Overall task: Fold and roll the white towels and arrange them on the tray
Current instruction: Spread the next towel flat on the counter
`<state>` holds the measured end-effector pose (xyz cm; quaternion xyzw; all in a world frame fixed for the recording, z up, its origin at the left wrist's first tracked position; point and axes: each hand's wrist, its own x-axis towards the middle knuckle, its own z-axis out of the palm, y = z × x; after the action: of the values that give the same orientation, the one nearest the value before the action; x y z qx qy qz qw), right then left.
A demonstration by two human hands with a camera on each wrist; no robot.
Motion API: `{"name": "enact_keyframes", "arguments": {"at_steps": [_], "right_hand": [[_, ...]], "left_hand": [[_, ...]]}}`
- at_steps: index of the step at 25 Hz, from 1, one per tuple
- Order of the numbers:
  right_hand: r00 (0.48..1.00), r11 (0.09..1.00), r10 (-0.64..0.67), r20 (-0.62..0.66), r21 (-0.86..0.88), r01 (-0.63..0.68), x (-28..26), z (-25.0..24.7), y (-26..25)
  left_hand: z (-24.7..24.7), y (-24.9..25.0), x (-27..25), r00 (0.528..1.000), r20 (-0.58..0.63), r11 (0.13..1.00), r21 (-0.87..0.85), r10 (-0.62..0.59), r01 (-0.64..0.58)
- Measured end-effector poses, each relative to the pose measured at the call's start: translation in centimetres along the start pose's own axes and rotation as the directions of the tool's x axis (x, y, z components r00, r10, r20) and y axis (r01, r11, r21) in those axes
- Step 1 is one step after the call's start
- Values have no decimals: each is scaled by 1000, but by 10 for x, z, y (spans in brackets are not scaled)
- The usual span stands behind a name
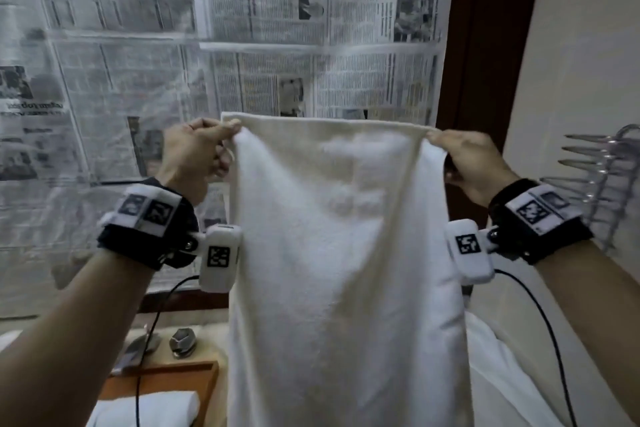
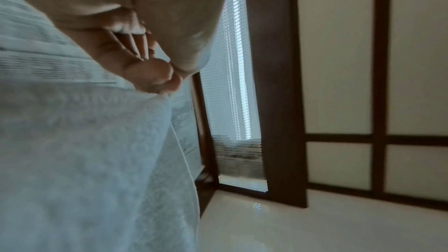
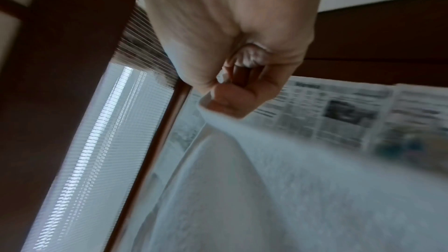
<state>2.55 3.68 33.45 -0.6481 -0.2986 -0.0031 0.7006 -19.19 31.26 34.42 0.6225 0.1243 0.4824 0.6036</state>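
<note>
Head view showed my left hand (image 1: 195, 152) pinching the upper left corner of the white towel (image 1: 343, 253), thumb and curled fingers closed on the hem. My right hand (image 1: 474, 163) pinched the upper right corner the same way. Between my hands the top edge ran nearly level and taut, and the towel hung straight down in front of me, its lower end running out of the bottom of the picture.

In the left wrist view my left hand (image 2: 145, 60) had its fingertips (image 2: 167, 81) closed on a fold of the towel (image 2: 84, 160), which fell away below. In the right wrist view my right hand (image 3: 232, 68) gripped the towel (image 3: 266, 189) with the fingers curled over the edge; the picture was blurred, so I could not tell how many layers lay in the pinch.

Both wrists wore black straps with white marker blocks, and a black cable trailed from each.

Low on my left stood the wooden tray (image 1: 187, 378), with what looked like a folded white towel (image 1: 149, 409) lying in it. More white cloth (image 1: 502, 374) lay low on my right. Behind the hanging towel, sheets of newspaper (image 1: 277, 28) covered the window, a dark wooden frame (image 1: 485, 45) stood to their right, and a metal rack (image 1: 602, 170) was fixed to the wall on the far right.
</note>
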Motion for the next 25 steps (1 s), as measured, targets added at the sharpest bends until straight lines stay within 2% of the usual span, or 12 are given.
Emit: {"name": "enact_keyframes", "arguments": {"at_steps": [3, 8, 12, 14, 15, 16, 18, 19, 20, 22, 24, 25], "right_hand": [[989, 976, 145, -4, -166, -144, 22, 4, 92], [944, 813, 330, -20, -502, -294, 3, 16, 252], [852, 776, 522, -50, -386, -498, -40, 36, 347], [829, 665, 557, -49, -571, -481, -71, 46, 401], [805, 585, 593, -10, -681, -440, -97, 51, 425], [761, 529, 646, 66, -758, -383, -130, 57, 441], [636, 439, 738, 227, -876, -197, -194, 64, 465], [602, 417, 753, 266, -900, -125, -214, 65, 470], [575, 392, 767, 287, -918, -66, -225, 65, 478], [577, 388, 754, 313, -921, -7, -219, 61, 487], [561, 359, 775, 289, -933, -17, -196, 56, 491], [576, 309, 781, 240, -951, -22, -191, 54, 490]], "left_hand": [[3, -87, 0, 991, -27, 985, 102, -134, 136], [7, -254, -39, 922, -101, 901, 197, -373, 386], [1, -367, -87, 868, -167, 813, 305, -467, 496], [-8, -410, -122, 874, -200, 698, 534, -444, 477], [-11, -429, -147, 862, -184, 584, 668, -472, 462], [-12, -446, -174, 833, -104, 483, 772, -544, 412], [-9, -468, -230, 633, 92, 297, 928, -769, 225], [-9, -473, -251, 535, 139, 226, 969, -833, 101], [-12, -482, -266, 485, 152, 183, 983, -861, 16], [-18, -488, -267, 467, 168, 156, 986, -868, -65], [-18, -490, -250, 452, 147, 139, 989, -880, -50], [-14, -489, -243, 441, 106, 116, 993, -891, -2]]}}
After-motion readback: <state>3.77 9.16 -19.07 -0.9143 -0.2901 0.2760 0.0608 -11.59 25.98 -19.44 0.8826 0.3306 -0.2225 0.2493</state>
